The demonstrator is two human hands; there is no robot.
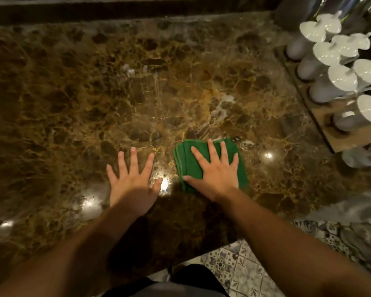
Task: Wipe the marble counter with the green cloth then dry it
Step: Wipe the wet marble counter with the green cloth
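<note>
- Right hand [214, 174] flat, fingers spread, pressing green cloth [185, 160]; left hand [133, 181] flat on marble counter [73, 93].
- Risk — wide stroke knocks white cups [338, 76]; foam streaks [221, 108] missed.

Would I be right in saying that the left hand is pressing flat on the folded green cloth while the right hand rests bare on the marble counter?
Not quite: the hands are swapped. In the head view, the right hand presses flat on the folded green cloth, and the left hand rests bare on the marble counter.
</note>
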